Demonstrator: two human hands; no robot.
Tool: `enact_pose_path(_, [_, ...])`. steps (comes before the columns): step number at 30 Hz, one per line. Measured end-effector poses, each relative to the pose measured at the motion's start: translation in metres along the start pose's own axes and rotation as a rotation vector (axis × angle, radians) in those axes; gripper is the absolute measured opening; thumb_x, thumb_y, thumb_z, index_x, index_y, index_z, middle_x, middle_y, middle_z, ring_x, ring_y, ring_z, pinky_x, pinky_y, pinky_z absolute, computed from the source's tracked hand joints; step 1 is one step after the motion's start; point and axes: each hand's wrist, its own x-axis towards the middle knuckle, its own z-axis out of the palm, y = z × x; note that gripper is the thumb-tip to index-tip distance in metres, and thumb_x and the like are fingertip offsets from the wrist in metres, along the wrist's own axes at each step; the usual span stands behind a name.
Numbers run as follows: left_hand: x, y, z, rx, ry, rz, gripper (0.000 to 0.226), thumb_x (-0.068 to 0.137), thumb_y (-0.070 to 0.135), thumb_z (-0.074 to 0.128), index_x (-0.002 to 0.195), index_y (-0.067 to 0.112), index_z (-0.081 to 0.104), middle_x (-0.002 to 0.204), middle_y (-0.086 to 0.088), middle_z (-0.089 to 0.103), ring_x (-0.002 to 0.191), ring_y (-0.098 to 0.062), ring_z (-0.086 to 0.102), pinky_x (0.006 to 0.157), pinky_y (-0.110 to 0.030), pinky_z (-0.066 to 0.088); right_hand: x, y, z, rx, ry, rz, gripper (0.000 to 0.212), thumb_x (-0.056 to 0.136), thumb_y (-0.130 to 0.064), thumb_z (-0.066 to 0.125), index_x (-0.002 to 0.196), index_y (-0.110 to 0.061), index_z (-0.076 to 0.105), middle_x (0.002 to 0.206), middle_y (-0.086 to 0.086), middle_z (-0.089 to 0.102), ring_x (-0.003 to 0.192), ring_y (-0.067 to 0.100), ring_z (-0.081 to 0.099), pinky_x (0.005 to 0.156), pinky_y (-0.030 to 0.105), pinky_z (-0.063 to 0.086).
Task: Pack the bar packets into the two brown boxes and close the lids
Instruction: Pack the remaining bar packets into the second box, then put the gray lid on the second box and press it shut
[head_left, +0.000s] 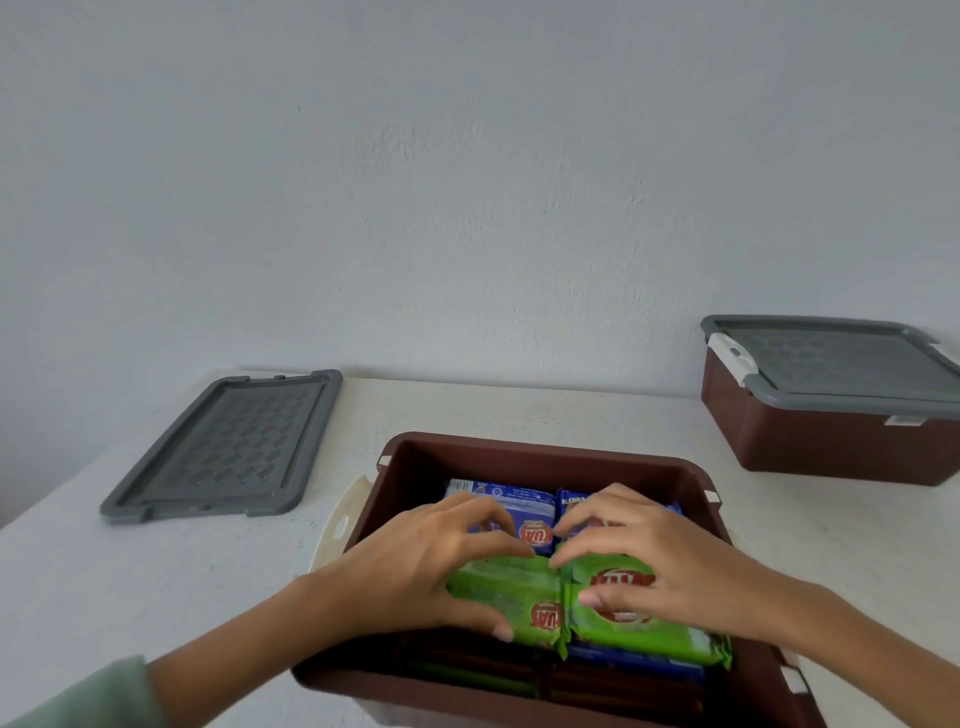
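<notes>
My left grip (415, 566) clamps the left green packet (524, 597), my right grip (660, 561) the right green packet (649, 631); I should press both flat below the open brown box (545, 465) rim.

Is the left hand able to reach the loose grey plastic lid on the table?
Probably yes. The grey plastic lid lies on the white table, left of the open brown box, with nothing between it and the left hand. That hand must first release the green bar packet it grips.
</notes>
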Motion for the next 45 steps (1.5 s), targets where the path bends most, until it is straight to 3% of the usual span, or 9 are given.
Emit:
enact_pose_path(5, [0.003, -0.011, -0.025, -0.099, 0.218, -0.143, 0.042, 0.084, 0.056, 0.046, 0.124, 0.042, 0.049, 0.120, 0.018, 0.048, 0.111, 0.004, 0.044, 0.084, -0.018, 0.046, 0.034, -0.003, -0.014, -0.045, 0.184, 0.008, 0.053, 0.079, -0.074, 0.031, 0.120, -0.046, 0.051, 0.114, -0.031, 0.045, 0.114, -0.007, 0.037, 0.090, 0.013, 0.037])
enact_pose_path(8, [-0.003, -0.035, -0.046, -0.167, 0.364, -0.254, 0.038, 0.085, 0.048, 0.050, 0.120, 0.038, 0.055, 0.112, 0.015, 0.053, 0.101, 0.004, 0.051, 0.085, -0.015, 0.044, 0.073, -0.009, -0.023, -0.013, 0.237, 0.004, 0.040, 0.082, -0.064, 0.045, 0.118, -0.048, 0.052, 0.115, -0.026, 0.049, 0.111, -0.008, 0.037, 0.092, 0.016, 0.035])
enact_pose_path(15, [-0.053, -0.121, -0.088, -0.132, 0.651, -0.636, 0.033, 0.086, 0.023, 0.063, 0.119, 0.022, 0.060, 0.112, 0.003, 0.054, 0.090, -0.001, 0.056, 0.078, -0.004, 0.041, 0.206, -0.035, -0.018, -0.007, 0.128, 0.017, 0.048, 0.090, -0.043, 0.051, 0.136, -0.034, 0.041, 0.134, -0.002, 0.046, 0.127, 0.016, 0.034, 0.102, 0.030, 0.031])
enact_pose_path(20, [-0.100, -0.191, -0.087, -0.145, 0.604, -0.970, 0.033, 0.089, 0.024, 0.059, 0.121, 0.015, 0.057, 0.117, -0.011, 0.054, 0.103, -0.023, 0.059, 0.089, -0.023, 0.043, 0.300, -0.050, 0.013, -0.025, -0.030, 0.077, 0.054, 0.091, -0.044, 0.048, 0.141, -0.029, 0.032, 0.135, 0.012, 0.041, 0.131, 0.030, 0.030, 0.104, 0.038, 0.031])
enact_pose_path(24, [-0.128, -0.236, -0.073, -0.142, 0.504, -1.156, 0.037, 0.092, 0.031, 0.052, 0.127, 0.019, 0.051, 0.126, -0.013, 0.047, 0.110, -0.026, 0.053, 0.092, -0.031, 0.042, 0.355, -0.048, 0.047, -0.072, -0.220, 0.147, 0.063, 0.091, -0.050, 0.045, 0.145, -0.026, 0.023, 0.143, 0.016, 0.036, 0.134, 0.035, 0.027, 0.109, 0.039, 0.029])
enact_pose_path(28, [-0.145, -0.272, -0.050, -0.162, 0.413, -1.287, 0.042, 0.094, 0.034, 0.046, 0.134, 0.020, 0.045, 0.135, -0.015, 0.040, 0.124, -0.029, 0.041, 0.103, -0.037, 0.034, 0.387, -0.049, 0.077, -0.081, -0.452, 0.254, 0.070, 0.094, -0.054, 0.033, 0.149, -0.024, 0.002, 0.155, 0.014, 0.016, 0.143, 0.037, 0.006, 0.115, 0.039, 0.013])
enact_pose_path(35, [-0.155, -0.298, -0.007, -0.157, 0.254, -1.401, 0.052, 0.095, 0.045, 0.037, 0.143, 0.027, 0.030, 0.151, -0.012, 0.024, 0.138, -0.030, 0.024, 0.113, -0.044, 0.024, 0.396, -0.040, 0.137, -0.035, -0.475, 0.426, 0.082, 0.091, -0.058, 0.036, 0.147, -0.026, -0.016, 0.149, 0.026, -0.028, 0.141, 0.038, -0.020, 0.116, 0.052, 0.003])
enact_pose_path(40, [-0.149, -0.296, 0.008, -0.047, 0.314, -1.457, 0.051, 0.095, 0.044, 0.038, 0.143, 0.027, 0.033, 0.148, -0.009, 0.028, 0.136, -0.026, 0.028, 0.110, -0.039, 0.023, 0.402, -0.041, 0.139, 0.093, -0.404, 0.492, 0.085, 0.090, -0.049, 0.049, 0.148, -0.026, -0.008, 0.152, 0.023, -0.020, 0.142, 0.036, -0.014, 0.116, 0.047, 0.005])
enact_pose_path(45, [-0.134, -0.286, 0.000, -0.104, 0.439, -1.535, 0.045, 0.093, 0.037, 0.045, 0.136, 0.023, 0.043, 0.142, -0.012, 0.034, 0.129, -0.029, 0.034, 0.104, -0.041, 0.029, 0.413, -0.037, 0.127, 0.334, -0.319, 0.553, 0.084, 0.080, -0.037, 0.067, 0.147, -0.019, 0.021, 0.154, 0.011, 0.017, 0.139, 0.030, 0.023, 0.114, 0.040, 0.026])
